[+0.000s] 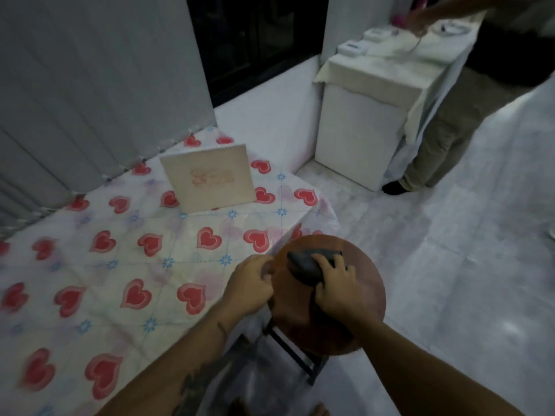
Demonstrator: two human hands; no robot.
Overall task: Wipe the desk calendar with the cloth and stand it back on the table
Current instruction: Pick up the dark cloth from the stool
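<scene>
Over round stool [369, 298], right hand [339, 291] grips dark cloth [303, 264], left hand [252, 283] curled at stool's edge

Desk calendar [207, 178]: cream, squarish card, faint orange-pink print at centre, too blurred to read. Stands upright, leaning back slightly, near the far right corner of the table [114, 265], which is covered in a white cloth with red hearts and blue flowers. Nothing touches it. Cloth [303, 265]: dark grey-black, bunched into a lump, lies on the round brown stool seat [339, 331] just beside the table's right edge, well apart from the calendar. Right hand [339, 291] grips the cloth from above.
</scene>
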